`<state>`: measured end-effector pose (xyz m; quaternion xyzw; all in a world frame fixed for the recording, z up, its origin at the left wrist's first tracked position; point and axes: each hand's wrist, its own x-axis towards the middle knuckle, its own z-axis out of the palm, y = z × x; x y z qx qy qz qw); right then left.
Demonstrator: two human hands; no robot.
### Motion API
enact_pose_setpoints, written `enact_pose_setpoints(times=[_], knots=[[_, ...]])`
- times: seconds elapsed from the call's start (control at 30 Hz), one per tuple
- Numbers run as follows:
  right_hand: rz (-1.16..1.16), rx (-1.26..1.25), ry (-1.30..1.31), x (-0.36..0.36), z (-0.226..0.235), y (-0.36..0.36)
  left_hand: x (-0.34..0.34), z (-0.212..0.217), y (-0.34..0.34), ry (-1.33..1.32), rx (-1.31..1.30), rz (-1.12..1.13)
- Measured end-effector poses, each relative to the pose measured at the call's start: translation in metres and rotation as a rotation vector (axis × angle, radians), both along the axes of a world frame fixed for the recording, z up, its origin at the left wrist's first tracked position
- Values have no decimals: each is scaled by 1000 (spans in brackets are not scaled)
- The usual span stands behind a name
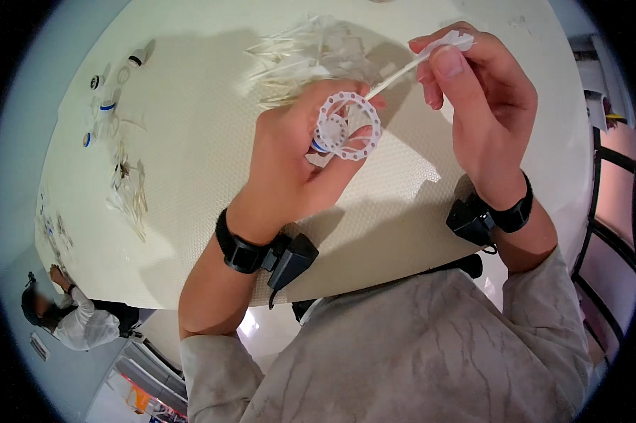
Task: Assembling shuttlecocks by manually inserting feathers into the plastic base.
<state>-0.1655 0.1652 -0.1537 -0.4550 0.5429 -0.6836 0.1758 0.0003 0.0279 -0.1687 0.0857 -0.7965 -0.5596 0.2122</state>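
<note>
My left hand (pixel 289 158) is closed round a white plastic frame (pixel 371 143). A wide ring of small holes faces up, and below it shows a smaller perforated round base with a blue band. High on the right, my right hand (pixel 491 99) pinches a white feather (pixel 461 41) between thumb and fingers. The feather's thin pale quill slants down left, its lower end reaching the fingers of my left hand by the ring's upper edge; whether it touches the frame I cannot tell. Behind the left hand lies a loose pile of white feathers (pixel 304 46) with pale quills.
At the left of the pale table (pixel 198 141) stand several small round pieces (pixel 107 106) with blue or black bands. Nearer lies a smaller feather bunch (pixel 129 201). A co-worker (pixel 78 317) sits at the far left edge. Dark-framed racks (pixel 618 158) stand to the right.
</note>
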Motion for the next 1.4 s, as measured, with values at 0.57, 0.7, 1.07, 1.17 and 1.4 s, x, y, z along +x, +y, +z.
enact_pose_setpoints(times=[0.57, 0.7, 1.07, 1.17, 1.4], knots=[[106, 65, 559, -19, 6, 11, 3, 3, -3, 21, 43, -65], [77, 50, 546, -6, 0, 7, 0, 1, -2, 43, 18, -84], [70, -23, 317, 7, -2, -1, 1, 2, -3, 21, -86, -96], [153, 134, 365, 1, 8, 2, 0, -1, -5, 26, -99, -81], [188, 221, 434, 6, 18, 3, 1, -6, -6, 62, -103, -100]])
